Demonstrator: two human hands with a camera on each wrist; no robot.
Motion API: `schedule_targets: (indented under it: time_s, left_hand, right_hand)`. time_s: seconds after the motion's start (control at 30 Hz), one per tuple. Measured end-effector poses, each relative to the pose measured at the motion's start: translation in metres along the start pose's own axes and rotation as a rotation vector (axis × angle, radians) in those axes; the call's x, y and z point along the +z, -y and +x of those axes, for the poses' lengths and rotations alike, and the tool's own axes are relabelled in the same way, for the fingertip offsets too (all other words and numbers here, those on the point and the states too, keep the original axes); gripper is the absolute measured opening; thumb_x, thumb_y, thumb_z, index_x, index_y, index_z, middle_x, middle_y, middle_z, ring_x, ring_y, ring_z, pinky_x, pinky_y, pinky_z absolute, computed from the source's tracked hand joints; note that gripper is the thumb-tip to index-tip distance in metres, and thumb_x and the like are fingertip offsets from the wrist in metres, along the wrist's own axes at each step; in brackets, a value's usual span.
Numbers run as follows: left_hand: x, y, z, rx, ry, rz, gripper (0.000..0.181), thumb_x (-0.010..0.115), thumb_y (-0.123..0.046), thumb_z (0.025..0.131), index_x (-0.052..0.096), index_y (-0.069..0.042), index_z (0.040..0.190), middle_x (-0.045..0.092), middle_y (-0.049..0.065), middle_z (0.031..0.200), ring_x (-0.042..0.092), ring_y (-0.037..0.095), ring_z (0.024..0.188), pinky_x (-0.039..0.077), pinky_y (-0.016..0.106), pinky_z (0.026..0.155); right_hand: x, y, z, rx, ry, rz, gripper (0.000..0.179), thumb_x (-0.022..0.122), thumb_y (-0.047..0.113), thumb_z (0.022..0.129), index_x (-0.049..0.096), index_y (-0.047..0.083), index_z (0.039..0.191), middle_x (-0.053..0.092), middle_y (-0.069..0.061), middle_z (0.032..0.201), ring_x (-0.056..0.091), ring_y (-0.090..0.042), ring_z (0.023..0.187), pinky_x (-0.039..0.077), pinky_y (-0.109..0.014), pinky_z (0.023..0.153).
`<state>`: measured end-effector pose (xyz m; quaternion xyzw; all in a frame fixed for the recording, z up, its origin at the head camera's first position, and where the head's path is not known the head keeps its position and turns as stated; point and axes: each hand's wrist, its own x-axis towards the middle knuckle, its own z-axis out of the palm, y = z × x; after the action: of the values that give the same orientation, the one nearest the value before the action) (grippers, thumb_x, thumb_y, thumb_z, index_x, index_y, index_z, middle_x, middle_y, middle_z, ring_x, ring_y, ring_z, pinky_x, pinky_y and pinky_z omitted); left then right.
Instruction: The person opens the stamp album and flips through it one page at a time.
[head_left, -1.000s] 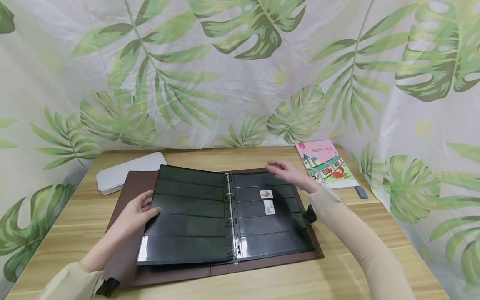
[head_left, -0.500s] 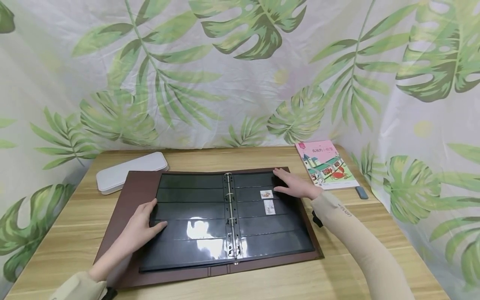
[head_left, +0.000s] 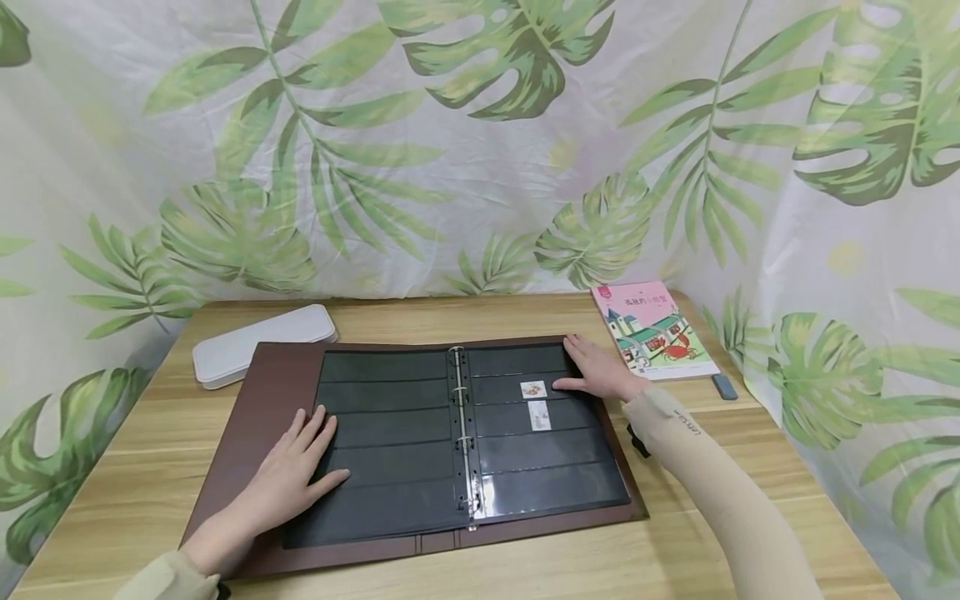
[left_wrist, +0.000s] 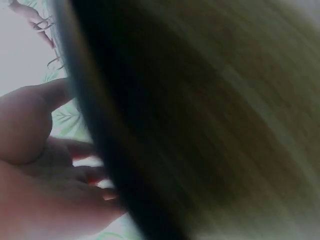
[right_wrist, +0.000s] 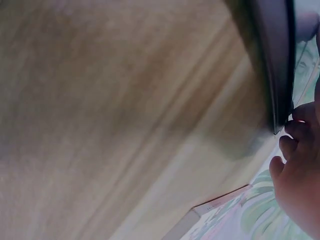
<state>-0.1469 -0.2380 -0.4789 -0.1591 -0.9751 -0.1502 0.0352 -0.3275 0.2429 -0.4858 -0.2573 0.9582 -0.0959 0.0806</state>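
A brown ring-binder stamp album lies spread out on the table, with black pocket pages on both sides of its metal rings. Two small stamps, one with an orange picture and a paler one below it, sit in the right page. My left hand rests with fingers spread on the outer edge of the left page. On the upper outer corner of the right page lies my right hand, thumb pointing toward the stamps. Both wrist views show relaxed fingers at the album's edge.
A white case stands behind the album's left cover. At the back right of the wooden table is a pink picture book, with a small grey-blue block beside its lower corner. A leaf-patterned cloth hangs behind.
The raised left page has come down flat. My left hand has moved from its edge onto it, fingers spreading. My right hand has lowered onto the right page and shifted slightly right.
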Motion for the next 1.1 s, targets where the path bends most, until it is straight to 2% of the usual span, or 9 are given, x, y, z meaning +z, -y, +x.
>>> schedule_targets:
  time_s: [0.1,0.33,0.6,0.87,1.0,1.1]
  left_hand:
    - [0.0,-0.001,-0.001,0.017,0.008,0.027,0.077,0.074,-0.036,0.088,0.045,0.009,0.144,0.036,0.034,0.152,0.032,0.057,0.14,0.036,0.069,0.105]
    - [-0.001,-0.001,0.001,0.014,0.027,0.034,0.078,0.072,-0.037,0.089,0.043,0.008,0.145,0.034,0.033,0.154,0.033,0.054,0.141,0.034,0.07,0.107]
    - [0.0,-0.001,0.001,0.019,0.013,0.038,0.077,0.072,-0.037,0.089,0.044,0.008,0.145,0.036,0.033,0.153,0.034,0.053,0.141,0.035,0.069,0.106]
    - [0.004,-0.001,-0.001,0.03,-0.011,0.058,0.076,0.073,-0.036,0.088,0.046,0.008,0.143,0.039,0.033,0.151,0.038,0.052,0.139,0.038,0.069,0.104]
    - [0.005,0.0,-0.002,0.041,-0.034,0.074,0.076,0.075,-0.037,0.086,0.048,0.008,0.142,0.042,0.034,0.149,0.042,0.052,0.137,0.04,0.069,0.101]
    - [0.006,0.0,-0.003,0.035,-0.028,0.078,0.077,0.074,-0.037,0.087,0.048,0.008,0.142,0.041,0.034,0.15,0.041,0.053,0.137,0.04,0.069,0.101]
  right_hand:
    - [0.002,-0.001,-0.001,-0.001,0.001,-0.015,0.09,0.06,0.051,0.095,0.024,-0.008,0.153,0.021,-0.03,0.161,0.02,-0.044,0.151,0.024,-0.056,0.121]
    - [0.003,0.0,-0.001,-0.022,-0.014,-0.018,0.089,0.06,0.05,0.095,0.025,-0.007,0.154,0.021,-0.028,0.162,0.021,-0.044,0.151,0.025,-0.056,0.12]
    - [0.002,0.003,-0.005,0.016,-0.013,0.063,0.088,0.062,0.049,0.093,0.026,-0.003,0.155,0.021,-0.024,0.163,0.026,-0.042,0.15,0.03,-0.054,0.119]
    - [0.007,0.006,-0.005,0.013,-0.03,0.03,0.084,0.058,0.05,0.096,0.028,-0.001,0.155,0.023,-0.024,0.162,0.027,-0.04,0.15,0.031,-0.053,0.119]
    - [0.01,0.008,-0.005,-0.013,-0.054,0.003,0.081,0.057,0.049,0.097,0.031,-0.003,0.154,0.027,-0.027,0.16,0.03,-0.042,0.148,0.033,-0.053,0.117]
    - [0.01,0.011,-0.007,-0.023,-0.067,0.003,0.08,0.058,0.047,0.097,0.031,-0.005,0.152,0.029,-0.029,0.159,0.031,-0.043,0.147,0.033,-0.053,0.117]
